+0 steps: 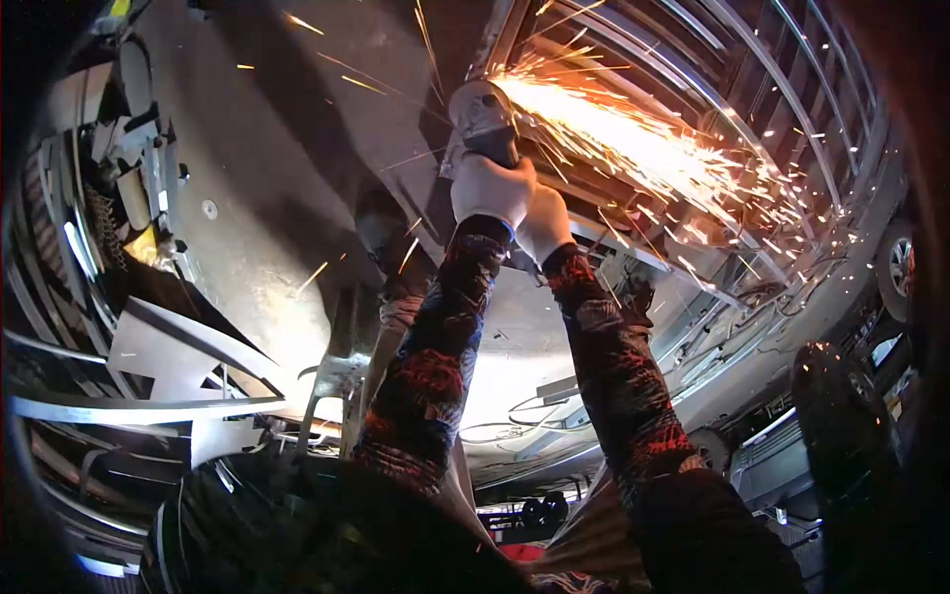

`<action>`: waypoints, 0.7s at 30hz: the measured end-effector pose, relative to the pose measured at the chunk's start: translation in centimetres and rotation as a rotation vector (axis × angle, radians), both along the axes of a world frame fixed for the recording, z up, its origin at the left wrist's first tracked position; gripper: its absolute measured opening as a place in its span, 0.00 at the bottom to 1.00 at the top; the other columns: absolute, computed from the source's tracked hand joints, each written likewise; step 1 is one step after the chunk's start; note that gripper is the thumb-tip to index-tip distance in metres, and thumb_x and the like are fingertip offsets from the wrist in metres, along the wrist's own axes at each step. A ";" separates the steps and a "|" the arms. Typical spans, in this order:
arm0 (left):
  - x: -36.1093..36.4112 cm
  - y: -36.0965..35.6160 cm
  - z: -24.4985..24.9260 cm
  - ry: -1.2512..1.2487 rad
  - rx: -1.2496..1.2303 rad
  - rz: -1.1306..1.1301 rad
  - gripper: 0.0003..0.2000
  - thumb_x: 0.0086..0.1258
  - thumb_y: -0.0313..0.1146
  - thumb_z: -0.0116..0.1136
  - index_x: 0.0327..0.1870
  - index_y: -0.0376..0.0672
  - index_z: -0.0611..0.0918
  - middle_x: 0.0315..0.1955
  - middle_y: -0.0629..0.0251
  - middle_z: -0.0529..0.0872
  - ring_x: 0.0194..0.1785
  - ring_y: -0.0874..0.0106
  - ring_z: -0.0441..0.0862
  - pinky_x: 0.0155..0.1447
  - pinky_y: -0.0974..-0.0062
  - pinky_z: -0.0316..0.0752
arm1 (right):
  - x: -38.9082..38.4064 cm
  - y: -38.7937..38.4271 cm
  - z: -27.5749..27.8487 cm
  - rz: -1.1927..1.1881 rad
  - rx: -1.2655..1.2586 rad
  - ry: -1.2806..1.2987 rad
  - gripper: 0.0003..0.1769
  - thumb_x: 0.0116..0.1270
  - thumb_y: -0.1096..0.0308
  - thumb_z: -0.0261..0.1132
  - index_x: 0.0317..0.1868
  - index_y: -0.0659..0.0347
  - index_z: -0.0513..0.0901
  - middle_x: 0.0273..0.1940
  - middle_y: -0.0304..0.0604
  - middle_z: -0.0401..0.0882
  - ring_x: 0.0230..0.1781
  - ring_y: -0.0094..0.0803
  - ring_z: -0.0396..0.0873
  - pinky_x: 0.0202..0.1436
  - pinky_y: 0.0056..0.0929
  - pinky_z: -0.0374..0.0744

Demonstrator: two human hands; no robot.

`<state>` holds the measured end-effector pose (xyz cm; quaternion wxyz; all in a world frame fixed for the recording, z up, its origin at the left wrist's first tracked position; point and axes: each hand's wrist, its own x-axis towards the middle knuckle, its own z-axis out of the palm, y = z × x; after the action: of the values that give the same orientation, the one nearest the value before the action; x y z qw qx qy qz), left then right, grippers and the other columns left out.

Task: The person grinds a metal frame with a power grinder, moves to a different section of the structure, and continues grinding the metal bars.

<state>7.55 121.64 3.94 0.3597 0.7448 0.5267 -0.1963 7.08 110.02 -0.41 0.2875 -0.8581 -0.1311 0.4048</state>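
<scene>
An angle grinder (pixel 485 117) throws a bright stream of sparks (pixel 633 119) to the right from its disc end. My left hand (pixel 490 188), in a white glove, is wrapped around the tool just below its head. Close behind it, my right hand (pixel 544 220), also gloved, is closed on the grinder's body; its fingers are partly hidden. The disc meets a metal bar (pixel 500 40) at the edge of a metal frame, though glare hides the exact contact. Patterned dark sleeves cover both my forearms.
Long metal bars (pixel 732 99) run along the upper right, in the sparks' path. A broad grey metal surface (pixel 237 129) spans the left. Cut sheet pieces (pixel 163 346) and metal offcuts are piled at far left. Cables (pixel 534 421) lie on the floor below; a wheel (pixel 899 265) stands at right.
</scene>
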 end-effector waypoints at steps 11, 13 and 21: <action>-0.4 -0.2 0.5 0.019 -0.026 0.034 0.21 0.57 0.47 0.65 0.32 0.32 0.85 0.32 0.41 0.87 0.41 0.48 0.87 0.47 0.56 0.83 | -0.9 -0.3 -0.1 0.144 0.003 0.002 0.23 0.65 0.58 0.63 0.57 0.63 0.76 0.38 0.59 0.84 0.45 0.55 0.83 0.47 0.42 0.80; 0.3 0.0 0.5 0.069 -0.043 -0.067 0.21 0.57 0.48 0.65 0.31 0.33 0.86 0.32 0.41 0.87 0.42 0.48 0.87 0.47 0.56 0.83 | -0.7 -0.9 -1.8 -0.008 0.108 0.055 0.25 0.65 0.61 0.62 0.60 0.65 0.73 0.40 0.59 0.84 0.44 0.54 0.83 0.47 0.42 0.80; -0.8 -1.9 0.3 0.081 -0.037 0.040 0.22 0.55 0.49 0.65 0.27 0.32 0.85 0.30 0.39 0.86 0.40 0.49 0.87 0.45 0.57 0.83 | 0.2 -0.9 2.5 0.121 0.015 -0.037 0.21 0.66 0.60 0.63 0.54 0.65 0.75 0.42 0.60 0.84 0.46 0.55 0.83 0.48 0.40 0.80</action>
<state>6.77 119.73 4.24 0.3556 0.7187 0.5520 -0.2286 7.24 109.15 2.05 0.2663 -0.8539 -0.1911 0.4043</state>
